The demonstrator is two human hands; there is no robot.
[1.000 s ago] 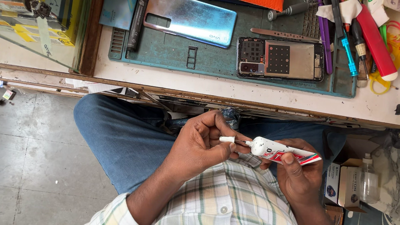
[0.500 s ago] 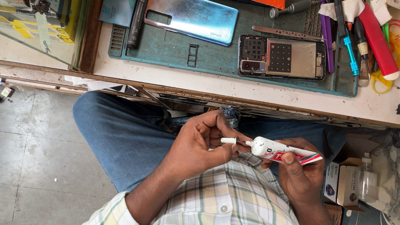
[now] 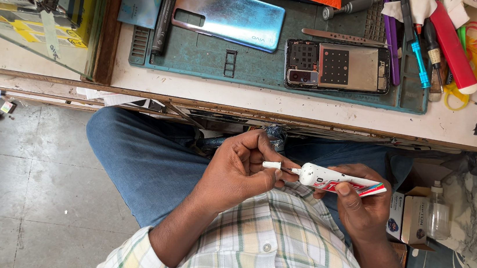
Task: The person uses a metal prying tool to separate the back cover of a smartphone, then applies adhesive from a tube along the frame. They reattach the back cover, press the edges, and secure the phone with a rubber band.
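A white glue tube (image 3: 339, 181) is gripped in the right hand (image 3: 362, 207) over the lap, near the workbench edge (image 3: 310, 115). Its small white cap (image 3: 271, 164), just left of the nozzle, is pinched by the left hand (image 3: 241, 169).

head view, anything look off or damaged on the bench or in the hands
The phone on the green mat lies opened, insides exposed; its blue back cover sits beside it. The glue tube shows no spill.
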